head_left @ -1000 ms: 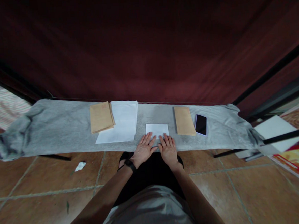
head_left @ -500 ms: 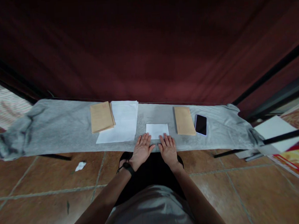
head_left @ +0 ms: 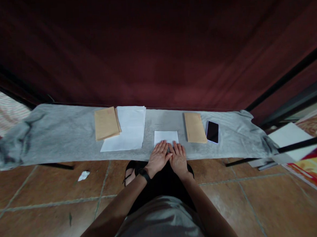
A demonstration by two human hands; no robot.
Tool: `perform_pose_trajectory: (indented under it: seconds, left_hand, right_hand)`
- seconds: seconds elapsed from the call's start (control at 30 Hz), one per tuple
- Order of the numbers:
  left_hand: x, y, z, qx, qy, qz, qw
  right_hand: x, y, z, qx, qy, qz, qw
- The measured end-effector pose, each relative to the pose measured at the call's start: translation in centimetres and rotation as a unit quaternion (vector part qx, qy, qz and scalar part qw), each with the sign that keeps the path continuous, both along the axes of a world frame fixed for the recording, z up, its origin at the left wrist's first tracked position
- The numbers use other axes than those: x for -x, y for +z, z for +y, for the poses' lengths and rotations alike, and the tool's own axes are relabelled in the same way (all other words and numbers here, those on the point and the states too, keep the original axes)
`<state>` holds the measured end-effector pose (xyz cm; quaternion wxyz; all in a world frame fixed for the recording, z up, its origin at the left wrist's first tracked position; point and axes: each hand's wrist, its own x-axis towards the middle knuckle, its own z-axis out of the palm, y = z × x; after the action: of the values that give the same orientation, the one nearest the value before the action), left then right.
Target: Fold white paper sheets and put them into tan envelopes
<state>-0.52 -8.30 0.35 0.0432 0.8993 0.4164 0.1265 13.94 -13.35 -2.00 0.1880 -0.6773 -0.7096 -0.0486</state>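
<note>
A small folded white paper (head_left: pixel 166 136) lies on the grey cloth-covered table (head_left: pixel 68 138) in front of me. My left hand (head_left: pixel 158 157) lies flat, fingers stretched out, on the paper's near edge; a black band is on that wrist. My right hand (head_left: pixel 178 156) lies flat beside it, fingers also on the near edge, thumbs close together. Neither hand holds anything.
Left of the folded paper are a stack of white sheets (head_left: pixel 129 129) and brown envelopes (head_left: pixel 106 123). To the right lie another brown envelope (head_left: pixel 195 127) and a black phone (head_left: pixel 212 132). A dark red curtain (head_left: pixel 154 54) hangs behind. A crumpled scrap (head_left: pixel 83 175) lies on the tiled floor.
My left hand has slid right, closing the gap to my right hand on the paper's near edge. The right hand has barely moved.
</note>
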Motion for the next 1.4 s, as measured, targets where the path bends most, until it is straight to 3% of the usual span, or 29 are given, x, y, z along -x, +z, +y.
perform_pose_trajectory:
  seconds: [0.53,0.87,1.4]
  left_hand:
    - [-1.4,0.1,2.0,0.016,0.031,0.014,0.999]
    - [-2.2,-0.7,3.6,0.015,0.059,-0.009,0.998]
    - [-1.8,0.1,6.1,0.048,0.112,0.049,0.991]
  right_hand:
    - [0.2,0.0,0.2,-0.012,-0.005,0.004,1.000]
    - [0.3,0.2,0.1,-0.010,-0.010,0.003,1.000]
    - [0.2,0.4,0.2,0.003,-0.010,0.011,1.000]
